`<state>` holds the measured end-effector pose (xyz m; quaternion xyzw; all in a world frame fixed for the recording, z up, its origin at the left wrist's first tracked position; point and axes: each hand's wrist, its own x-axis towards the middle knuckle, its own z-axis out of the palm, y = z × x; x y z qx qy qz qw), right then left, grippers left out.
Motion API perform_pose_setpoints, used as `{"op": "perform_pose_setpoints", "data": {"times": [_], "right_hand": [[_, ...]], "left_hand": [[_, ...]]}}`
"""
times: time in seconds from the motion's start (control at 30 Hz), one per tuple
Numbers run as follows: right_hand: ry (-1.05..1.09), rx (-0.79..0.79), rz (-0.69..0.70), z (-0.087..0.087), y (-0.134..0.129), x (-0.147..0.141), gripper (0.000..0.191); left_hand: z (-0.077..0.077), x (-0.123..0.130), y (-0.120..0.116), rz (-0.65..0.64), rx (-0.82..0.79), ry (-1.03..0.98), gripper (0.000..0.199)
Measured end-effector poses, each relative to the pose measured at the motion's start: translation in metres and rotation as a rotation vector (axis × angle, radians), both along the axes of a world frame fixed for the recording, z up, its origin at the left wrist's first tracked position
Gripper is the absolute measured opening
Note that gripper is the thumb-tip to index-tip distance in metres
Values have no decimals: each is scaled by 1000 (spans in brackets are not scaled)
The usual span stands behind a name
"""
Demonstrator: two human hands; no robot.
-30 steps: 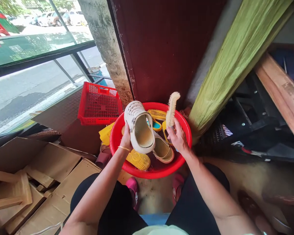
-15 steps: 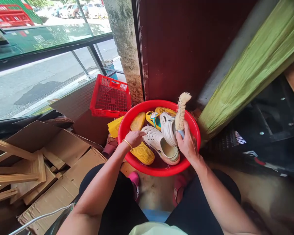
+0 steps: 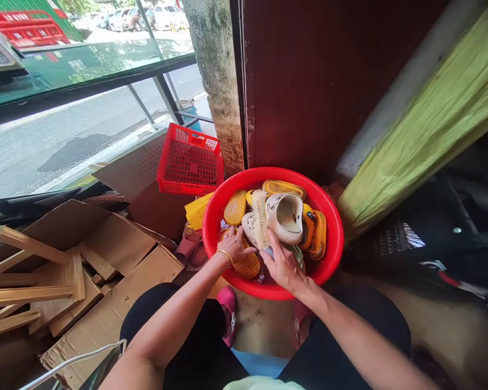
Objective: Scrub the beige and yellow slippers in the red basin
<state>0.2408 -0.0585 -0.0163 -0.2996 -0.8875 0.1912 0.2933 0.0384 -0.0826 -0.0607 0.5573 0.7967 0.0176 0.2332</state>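
Observation:
A red basin (image 3: 336, 227) between my knees holds several white and yellow clogs. My right hand (image 3: 285, 266) grips the grey-blue handle of a scrub brush (image 3: 259, 219), whose cream bristles lean upward over the shoes. One white clog (image 3: 289, 214) sits tilted on the pile just beyond my right fingers, its opening facing me. Another white clog (image 3: 250, 225) lies partly behind the bristles. With fingers spread, my left hand (image 3: 235, 246) is over a yellow clog (image 3: 248, 265) at the basin's near left. More yellow footwear (image 3: 319, 235) rests along the right side.
A red plastic crate (image 3: 192, 162) stands behind the basin at left. Cardboard (image 3: 117, 303) and wooden pieces (image 3: 36, 271) fill the left side. A dark red panel (image 3: 329, 81) rises behind, with green cloth (image 3: 423, 124) at right. Pink shoes (image 3: 226, 314) are on my feet.
The brush in my right hand has moved left and down across the pile. A white clog now sits tilted higher, uncovering yellow footwear at right. My left hand has shifted down, fingers spreading.

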Motion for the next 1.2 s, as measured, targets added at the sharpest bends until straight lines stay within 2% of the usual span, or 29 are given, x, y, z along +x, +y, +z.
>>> {"op": "perform_pose_setpoints", "data": {"times": [0.1,0.17,0.23,0.3,0.4,0.47,0.57,0.6,0.7,0.8,0.93,1.03,1.13,1.2], "right_hand": [[-53,17,-75,-4,17,14,66],[-67,29,-115,-2,28,27,66],[-72,31,-153,2,38,38,66],[-68,20,-211,7,46,46,66],[-53,3,-310,9,44,47,70],[-49,16,-313,2,32,43,76],[-81,58,-181,-23,12,31,82],[-132,60,-127,-31,9,27,83],[-334,67,-102,-49,10,16,85],[-474,47,-86,-51,24,11,88],[-513,10,-123,-44,47,11,82],[-550,1,-132,-40,54,13,81],[-600,-51,-133,-34,55,11,83],[-594,-116,-142,-29,57,9,83]], "left_hand": [[-3,10,-4,9,-37,0,121],[-4,15,-5,12,-52,0,121],[-3,16,-5,6,-62,-4,109],[-1,16,-4,-3,-62,-3,88],[6,13,-4,2,-24,0,65],[13,10,-7,22,19,3,60],[20,3,-13,28,56,17,52],[21,0,-15,39,66,29,49],[19,-7,-15,102,89,33,43],[13,-9,-10,167,77,-9,53],[4,-11,-1,236,56,-70,75],[1,-18,0,261,65,-154,87],[-1,-27,-5,345,128,-310,92],[-2,-29,-11,401,234,-485,95]]}}
